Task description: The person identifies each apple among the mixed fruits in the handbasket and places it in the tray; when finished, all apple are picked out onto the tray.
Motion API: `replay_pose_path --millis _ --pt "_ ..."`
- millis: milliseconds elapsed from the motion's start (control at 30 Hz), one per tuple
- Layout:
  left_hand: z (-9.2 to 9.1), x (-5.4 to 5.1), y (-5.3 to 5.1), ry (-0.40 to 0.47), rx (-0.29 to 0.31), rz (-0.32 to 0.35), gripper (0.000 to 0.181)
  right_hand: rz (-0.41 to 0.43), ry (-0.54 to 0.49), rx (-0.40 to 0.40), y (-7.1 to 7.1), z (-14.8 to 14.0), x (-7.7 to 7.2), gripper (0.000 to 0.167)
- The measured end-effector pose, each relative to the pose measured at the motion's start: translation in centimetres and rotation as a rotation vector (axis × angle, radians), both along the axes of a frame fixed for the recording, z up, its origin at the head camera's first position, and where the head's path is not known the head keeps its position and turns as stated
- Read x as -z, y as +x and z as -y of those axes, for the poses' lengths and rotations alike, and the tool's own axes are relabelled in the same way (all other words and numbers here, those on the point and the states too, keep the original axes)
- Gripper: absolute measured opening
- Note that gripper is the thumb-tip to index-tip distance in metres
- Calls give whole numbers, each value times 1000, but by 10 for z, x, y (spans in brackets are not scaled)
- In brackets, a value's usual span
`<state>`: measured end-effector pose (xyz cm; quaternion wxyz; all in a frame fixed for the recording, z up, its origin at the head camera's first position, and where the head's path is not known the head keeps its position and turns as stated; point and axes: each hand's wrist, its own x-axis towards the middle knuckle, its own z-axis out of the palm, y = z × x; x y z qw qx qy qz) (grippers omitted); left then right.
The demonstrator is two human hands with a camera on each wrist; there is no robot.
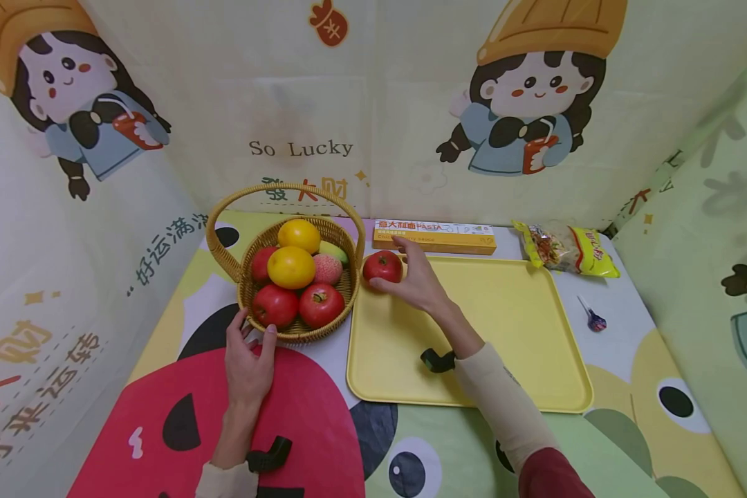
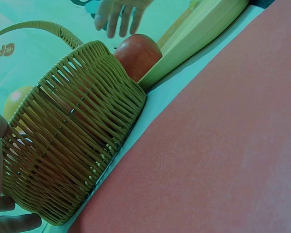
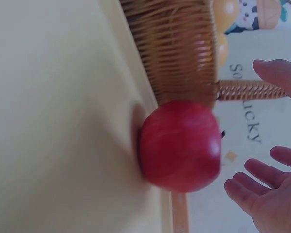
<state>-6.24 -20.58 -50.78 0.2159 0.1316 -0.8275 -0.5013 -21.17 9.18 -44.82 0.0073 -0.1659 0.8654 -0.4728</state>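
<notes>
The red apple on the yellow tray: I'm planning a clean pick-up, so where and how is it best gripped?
Probably round its widest part, thumb on the side nearer the person, fingers opposite, coming from the right: the red apple is round, sits stem upward, and the basket stands close on its left.

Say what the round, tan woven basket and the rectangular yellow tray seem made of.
Round, tan woven basket: probably rattan or imitation, slightly glossy; interlaced strands show. Rectangular yellow tray: perhaps plastic, smooth, rather matt; base and rim look continuous, evenly coloured.
</notes>
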Motion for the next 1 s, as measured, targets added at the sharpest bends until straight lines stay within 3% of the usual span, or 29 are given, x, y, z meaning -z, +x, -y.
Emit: replay_pose_path --millis 533,733,1000 --pt "0 0 -1 -16 -21 11 65 -98 -19 -55 29 22 -22 85" --pt "1 1 -1 -10 -14 -3 63 -153 4 -113 34 33 -22 84" --pt "1 1 0 -16 -16 5 63 -137 33 -194 40 48 -15 82"
